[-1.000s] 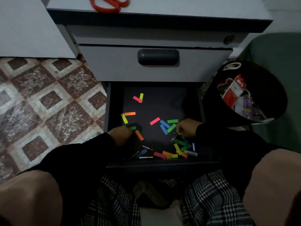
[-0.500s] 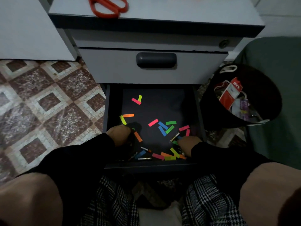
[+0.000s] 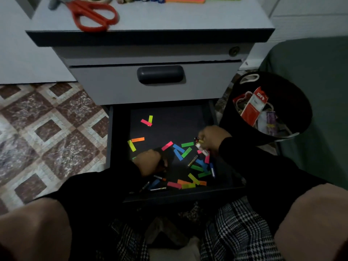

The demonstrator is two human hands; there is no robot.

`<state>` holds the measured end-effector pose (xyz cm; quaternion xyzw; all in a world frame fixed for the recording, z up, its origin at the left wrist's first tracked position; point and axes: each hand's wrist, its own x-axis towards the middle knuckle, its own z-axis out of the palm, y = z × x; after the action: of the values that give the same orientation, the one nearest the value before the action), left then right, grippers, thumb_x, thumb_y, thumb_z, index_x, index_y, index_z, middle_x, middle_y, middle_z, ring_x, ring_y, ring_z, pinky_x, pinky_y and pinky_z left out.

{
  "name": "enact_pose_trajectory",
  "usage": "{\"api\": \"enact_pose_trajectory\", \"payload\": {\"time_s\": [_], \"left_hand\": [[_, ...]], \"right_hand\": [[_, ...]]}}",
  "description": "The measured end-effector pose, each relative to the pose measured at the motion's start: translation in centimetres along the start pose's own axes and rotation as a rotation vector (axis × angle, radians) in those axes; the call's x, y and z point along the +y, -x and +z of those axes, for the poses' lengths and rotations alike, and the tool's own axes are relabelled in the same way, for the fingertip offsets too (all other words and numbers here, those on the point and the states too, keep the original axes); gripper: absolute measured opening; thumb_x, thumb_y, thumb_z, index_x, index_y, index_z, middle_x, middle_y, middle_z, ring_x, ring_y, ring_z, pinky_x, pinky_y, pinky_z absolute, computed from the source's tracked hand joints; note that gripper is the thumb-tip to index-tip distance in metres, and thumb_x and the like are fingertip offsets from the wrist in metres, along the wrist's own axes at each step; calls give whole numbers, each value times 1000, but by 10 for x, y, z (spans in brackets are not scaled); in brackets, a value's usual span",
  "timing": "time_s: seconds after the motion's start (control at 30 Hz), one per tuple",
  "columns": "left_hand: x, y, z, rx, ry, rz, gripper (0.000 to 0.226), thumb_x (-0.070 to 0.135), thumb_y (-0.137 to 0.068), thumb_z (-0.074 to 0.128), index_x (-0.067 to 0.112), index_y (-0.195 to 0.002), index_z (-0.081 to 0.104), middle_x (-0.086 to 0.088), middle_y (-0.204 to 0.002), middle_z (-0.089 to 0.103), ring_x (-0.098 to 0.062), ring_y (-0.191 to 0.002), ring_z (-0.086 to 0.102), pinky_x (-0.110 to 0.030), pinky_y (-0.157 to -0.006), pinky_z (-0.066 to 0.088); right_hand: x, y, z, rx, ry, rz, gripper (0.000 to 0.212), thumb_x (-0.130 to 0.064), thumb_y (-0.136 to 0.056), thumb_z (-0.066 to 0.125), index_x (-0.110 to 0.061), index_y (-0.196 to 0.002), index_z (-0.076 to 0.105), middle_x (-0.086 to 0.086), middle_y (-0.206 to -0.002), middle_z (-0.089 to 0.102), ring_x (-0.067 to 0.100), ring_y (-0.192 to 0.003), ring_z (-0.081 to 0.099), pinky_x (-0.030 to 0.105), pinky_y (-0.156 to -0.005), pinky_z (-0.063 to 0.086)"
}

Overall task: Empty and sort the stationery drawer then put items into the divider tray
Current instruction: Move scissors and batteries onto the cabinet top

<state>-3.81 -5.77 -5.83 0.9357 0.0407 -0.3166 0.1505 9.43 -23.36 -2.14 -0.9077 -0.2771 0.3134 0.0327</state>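
Your R hand pinches small items near drawer right edge. L hand curled at front-left, grip unclear. Sticky tabs, batteries scattered mid-to-front of drawer floor.

l hand curled, r hand pinching
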Motion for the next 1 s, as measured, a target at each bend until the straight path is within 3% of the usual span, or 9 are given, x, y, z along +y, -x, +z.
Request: {"api": "enact_pose_trajectory", "payload": {"time_s": [0.1,0.17,0.27,0.4,0.53,0.77,1.0], "left_hand": [[30,-13,-1,1,5,118,28,28,-95,49,20,-120,60,-2,-121,61,-18,-109,59,-19,-81,40],[49,-22,-1,-9,-12,234,25,29,-94,50,25,-116,62,0,-120,61,-19,-110,58,-21,-82,41],[76,-37,1,27,-82,360,33,33,-91,54,22,-122,58,-2,-127,55,-23,-116,53,-28,-90,44],[105,-54,14,135,-194,398,54,41,-88,56,20,-137,44,-4,-137,43,-25,-126,38,-31,-105,27],[123,-61,24,173,-264,335,70,44,-87,57,12,-144,31,-8,-146,32,-26,-134,29,-36,-111,19],[127,-66,43,205,-321,242,60,28,-90,53,10,-142,30,-10,-143,36,-28,-130,34,-41,-112,20],[113,-61,25,233,-303,327,55,19,-92,49,14,-143,30,-9,-145,33,-27,-131,33,-36,-107,26]], "right_hand": [[12,-4,-19,146,-249,31,30,-18,-79,71,2,-100,67,17,-98,67,31,-95,63,29,-72,46],[20,-5,-26,188,-475,49,28,-13,-76,74,7,-93,65,22,-86,66,34,-80,63,30,-62,46],[31,-1,-34,251,-828,82,14,-2,-77,72,4,-83,60,13,-60,53,21,-52,49,21,-46,43],[38,5,-41,306,-1092,113,9,2,-80,68,0,-82,59,9,-59,49,7,-39,47,14,-38,39],[40,4,-43,317,-1170,96,19,0,-81,68,-8,-69,56,6,-60,51,-1,-34,46,12,-39,40],[39,4,-43,293,-1160,97,15,-4,-80,71,-1,-90,61,5,-67,55,10,-56,52,12,-43,43],[36,4,-42,291,-1136,97,19,-1,-80,70,-9,-72,55,6,-64,52,11,-54,49,11,-40,40]]}}
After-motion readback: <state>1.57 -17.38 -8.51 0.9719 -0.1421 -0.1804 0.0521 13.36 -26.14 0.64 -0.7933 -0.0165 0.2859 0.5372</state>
